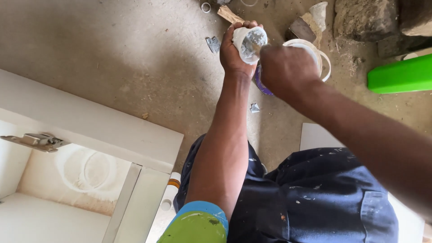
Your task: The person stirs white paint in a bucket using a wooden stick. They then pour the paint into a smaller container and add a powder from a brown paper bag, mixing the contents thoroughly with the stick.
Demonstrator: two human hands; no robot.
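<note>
Plastic cup (250, 43) is being gripped in left hand (233, 54); right hand (284, 68), fisted, contents unclear, is working its mouth. Next move likely needs steadiness.

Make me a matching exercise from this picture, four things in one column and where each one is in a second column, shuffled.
Things:
1. Clear plastic cup
2. Metal hinge
3. Green plastic object
4. White bucket

Places:
A. On the white cabinet, far left
B. Right edge of the view, on the floor
C. In the left hand
D. On the floor, partly hidden behind the right hand

Pairs: 1-C, 2-A, 3-B, 4-D
</note>
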